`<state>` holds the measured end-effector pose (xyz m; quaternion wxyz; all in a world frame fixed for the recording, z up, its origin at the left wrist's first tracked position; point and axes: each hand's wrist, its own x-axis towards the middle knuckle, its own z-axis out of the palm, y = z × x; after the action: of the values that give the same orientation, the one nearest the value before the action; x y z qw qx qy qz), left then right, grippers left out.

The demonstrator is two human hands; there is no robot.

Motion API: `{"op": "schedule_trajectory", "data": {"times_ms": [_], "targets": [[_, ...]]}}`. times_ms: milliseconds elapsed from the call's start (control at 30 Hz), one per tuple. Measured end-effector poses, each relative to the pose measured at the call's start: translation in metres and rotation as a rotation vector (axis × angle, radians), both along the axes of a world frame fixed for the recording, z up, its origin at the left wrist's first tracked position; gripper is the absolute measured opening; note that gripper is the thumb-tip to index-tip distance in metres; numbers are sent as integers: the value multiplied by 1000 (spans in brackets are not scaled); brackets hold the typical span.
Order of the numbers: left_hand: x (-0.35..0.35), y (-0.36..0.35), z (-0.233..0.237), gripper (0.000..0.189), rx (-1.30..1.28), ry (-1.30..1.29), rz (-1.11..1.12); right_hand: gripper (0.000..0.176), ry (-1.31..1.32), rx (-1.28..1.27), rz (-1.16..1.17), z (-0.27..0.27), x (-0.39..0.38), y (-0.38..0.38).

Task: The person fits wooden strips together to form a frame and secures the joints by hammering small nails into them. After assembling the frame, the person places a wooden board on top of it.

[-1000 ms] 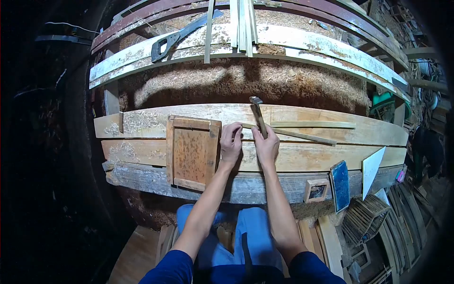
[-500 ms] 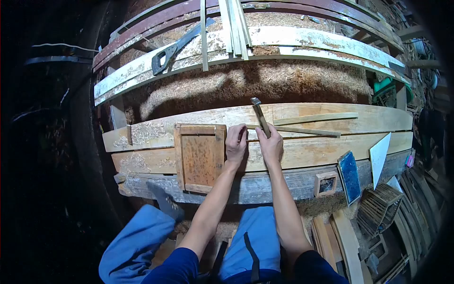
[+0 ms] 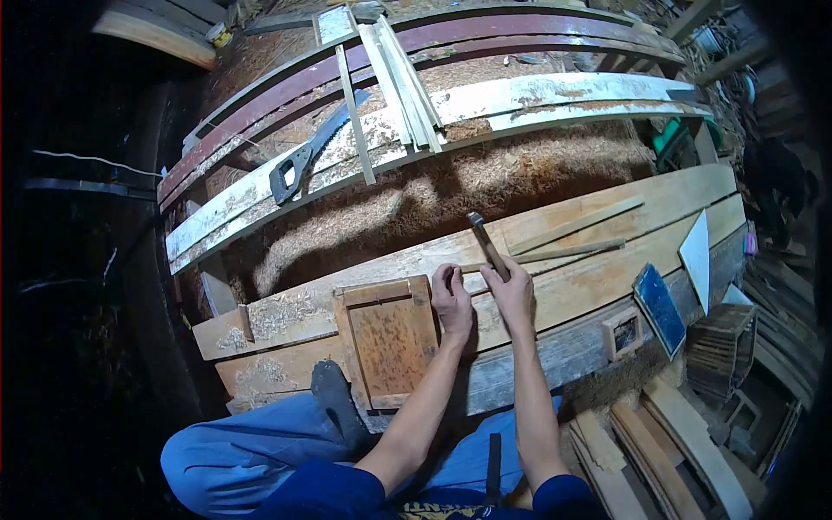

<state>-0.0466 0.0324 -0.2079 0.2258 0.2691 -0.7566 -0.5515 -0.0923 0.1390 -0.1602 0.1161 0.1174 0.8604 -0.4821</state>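
My right hand [image 3: 513,299] is closed around the handle of a hammer [image 3: 491,249], whose metal head points up and away from me. Close beside it, my left hand [image 3: 453,305] has its fingers curled at the left end of a thin wooden strip [image 3: 572,252]. That strip runs behind my right fingers and out to the right over the plank bench [image 3: 589,286]. A second thin strip [image 3: 581,225] lies just beyond it. Left of my left hand is a framed wooden panel [image 3: 390,347], flat on the bench.
A handsaw [image 3: 316,149] and several pale slats [image 3: 400,87] lie on the white-painted beam [image 3: 234,215] beyond. At right are a small wooden frame [image 3: 622,334], a blue panel [image 3: 660,310] and a white triangular piece [image 3: 696,260]. My foot [image 3: 336,399] rests at the near edge.
My view has turned, so the bench now slants up to the right. Both hands stay close together, with the hammer still in my right hand. My left foot shows more at the bench.
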Motion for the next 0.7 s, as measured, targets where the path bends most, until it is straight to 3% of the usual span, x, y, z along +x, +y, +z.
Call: {"op": "schedule_trajectory", "data": {"times_ms": [200,267,333,400,467,600,700], "targets": [[-5,-9,9,22,53,-29,-115,49,118,144,27,0,11,-14],[-17,-22,34,28,112,28,-146,50,38,154,-73,0,13,-23],[-33,-49,53,32,-334,36,-415,51,175,112,-115,-8,19,-30],[-48,-79,49,30,-356,38,-633,52,10,102,-148,16,20,-38],[-55,-112,39,26,-340,12,-817,53,67,85,-198,-1,30,-36],[-53,-139,40,34,-302,-14,-895,47,240,-11,-329,-8,38,-38],[-50,-131,41,40,-237,-11,-828,36,21,111,-195,13,21,-44]]}}
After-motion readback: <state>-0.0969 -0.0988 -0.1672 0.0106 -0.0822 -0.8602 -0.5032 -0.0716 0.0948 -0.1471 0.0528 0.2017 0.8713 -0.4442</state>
